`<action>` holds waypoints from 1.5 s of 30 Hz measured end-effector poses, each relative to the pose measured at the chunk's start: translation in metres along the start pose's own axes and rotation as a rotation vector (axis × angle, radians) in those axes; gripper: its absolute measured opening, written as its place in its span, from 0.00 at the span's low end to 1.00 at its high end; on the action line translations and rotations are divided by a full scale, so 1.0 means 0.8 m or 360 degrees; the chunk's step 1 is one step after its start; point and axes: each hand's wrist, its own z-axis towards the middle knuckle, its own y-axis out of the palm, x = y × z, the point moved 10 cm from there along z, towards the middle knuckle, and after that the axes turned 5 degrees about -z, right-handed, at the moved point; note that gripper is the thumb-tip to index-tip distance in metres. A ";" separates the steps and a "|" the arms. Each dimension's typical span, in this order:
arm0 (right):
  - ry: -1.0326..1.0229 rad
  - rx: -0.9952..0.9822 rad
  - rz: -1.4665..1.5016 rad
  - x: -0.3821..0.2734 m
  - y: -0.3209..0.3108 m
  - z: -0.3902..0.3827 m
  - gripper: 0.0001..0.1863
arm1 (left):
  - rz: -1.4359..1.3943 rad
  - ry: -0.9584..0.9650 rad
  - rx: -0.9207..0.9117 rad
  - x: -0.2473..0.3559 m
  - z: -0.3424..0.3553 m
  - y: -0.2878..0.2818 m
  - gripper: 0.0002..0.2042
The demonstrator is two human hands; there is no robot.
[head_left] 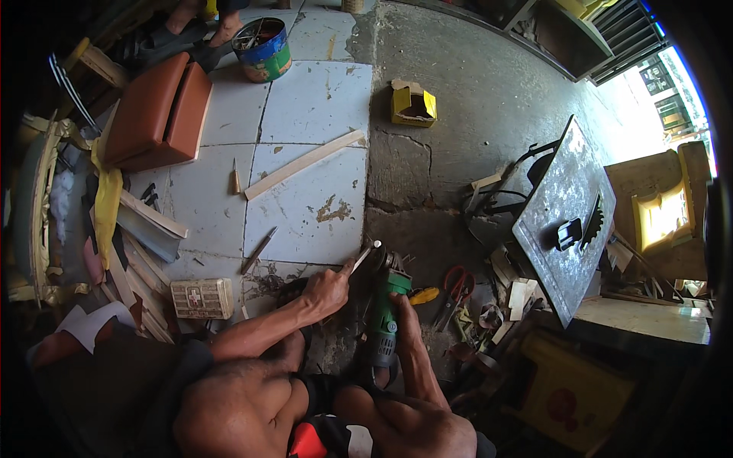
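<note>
My left hand (327, 290) grips a metal wrench (365, 256) at the head of the green angle grinder (384, 313) on the floor.
My right hand (402, 314) wraps its body, closed. It looks heavy, rigid; I'd judge the barrel the safest hold. Red pliers (457, 284) lie just beside it.

Green plastic grinder (385, 309); rough concrete floor (466, 99); glossy tiles (317, 99).

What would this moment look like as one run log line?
left hand: holds metal tool at grinder head | right hand: grips green angle grinder | nearby: red scissors, wood strip
</note>
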 end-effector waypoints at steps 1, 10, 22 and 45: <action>-0.0004 0.0007 -0.0015 0.001 -0.001 0.002 0.23 | 0.0004 0.0011 0.0002 -0.001 0.000 -0.003 0.30; -0.0042 -0.0019 -0.0111 0.003 -0.017 0.017 0.24 | 0.0088 0.0084 -0.0079 -0.021 0.006 0.005 0.26; -0.0029 0.0122 -0.0572 -0.044 -0.026 0.002 0.26 | -0.0084 -0.0033 -0.0166 -0.031 0.021 -0.028 0.25; -0.0256 0.0243 -0.0438 -0.040 -0.046 0.018 0.36 | -0.0663 -0.0272 0.0189 -0.016 -0.007 0.010 0.28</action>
